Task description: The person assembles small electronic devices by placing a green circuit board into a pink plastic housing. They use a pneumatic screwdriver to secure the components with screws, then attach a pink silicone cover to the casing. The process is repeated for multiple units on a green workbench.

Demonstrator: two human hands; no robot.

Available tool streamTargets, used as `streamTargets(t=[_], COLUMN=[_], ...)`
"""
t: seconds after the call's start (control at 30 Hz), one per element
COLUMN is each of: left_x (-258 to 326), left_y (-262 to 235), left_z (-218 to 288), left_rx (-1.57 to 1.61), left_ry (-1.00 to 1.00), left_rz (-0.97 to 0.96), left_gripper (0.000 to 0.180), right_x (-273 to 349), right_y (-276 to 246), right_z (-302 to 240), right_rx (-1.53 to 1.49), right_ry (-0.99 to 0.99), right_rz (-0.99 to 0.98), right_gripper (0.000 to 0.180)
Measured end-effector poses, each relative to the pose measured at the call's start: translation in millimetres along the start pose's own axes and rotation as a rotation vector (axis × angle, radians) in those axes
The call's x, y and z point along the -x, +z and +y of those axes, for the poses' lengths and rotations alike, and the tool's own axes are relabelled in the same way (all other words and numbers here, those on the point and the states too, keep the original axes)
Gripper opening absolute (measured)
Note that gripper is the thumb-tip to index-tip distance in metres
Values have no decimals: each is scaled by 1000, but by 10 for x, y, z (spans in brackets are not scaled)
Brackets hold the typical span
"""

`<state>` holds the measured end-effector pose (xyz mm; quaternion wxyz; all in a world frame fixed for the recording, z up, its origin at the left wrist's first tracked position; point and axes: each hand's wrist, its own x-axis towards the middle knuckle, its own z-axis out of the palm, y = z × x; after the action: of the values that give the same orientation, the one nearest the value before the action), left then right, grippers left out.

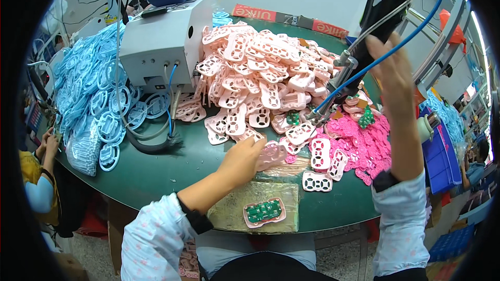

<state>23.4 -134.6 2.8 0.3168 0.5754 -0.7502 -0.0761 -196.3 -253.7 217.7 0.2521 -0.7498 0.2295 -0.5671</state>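
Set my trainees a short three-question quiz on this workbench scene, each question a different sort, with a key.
1. True or false: the pale pink shell on the square pad is empty.
2. Which colour are the heaped parts left of the grey box? A) Orange B) Light blue C) Black
3. Which of the person's hands is up beside the black tool?

Key:
1. False; a green circuit board lies in it.
2. B
3. The right hand.

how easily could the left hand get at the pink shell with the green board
Likely yes: the left hand is near, and nothing stands over the shell on the yellowish block, though that hand seems to hold a pink piece.
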Motion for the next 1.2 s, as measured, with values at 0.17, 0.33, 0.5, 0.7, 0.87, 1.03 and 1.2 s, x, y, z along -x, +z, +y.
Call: streamTargets(t=[0.17,0.33,0.5,0.7,0.87,1.03,1.2], left_x=[307,552,806,1109,1098,1020,1050], left_y=[-453,-646,-817,-951,-839,-775,-900], left_z=[-85,-319,-109,27,210,353,332], left_rx=[252,697,1331,1604,1619,1633,1722], left_ry=[-434,-640,-711,-716,-658,-688,-611], left_rz=[-23,106,134,149,229,231,-58], left_gripper=[21,18,29,49,61,71,84], right_x=[875,1383,1401,1474,1307,1459,1299], right_y=[-47,745,987,905,895,1147,1134], right_z=[93,921,1339,1032,546,-43,-175], right_rx=[77,443,570,638,218,-328,-38], right_ry=[-229,-76,-2,73,267,672,1], right_rz=[10,-821,-976,-905,-497,-482,-719], right_gripper=[21,20,28,18,16,14,15])
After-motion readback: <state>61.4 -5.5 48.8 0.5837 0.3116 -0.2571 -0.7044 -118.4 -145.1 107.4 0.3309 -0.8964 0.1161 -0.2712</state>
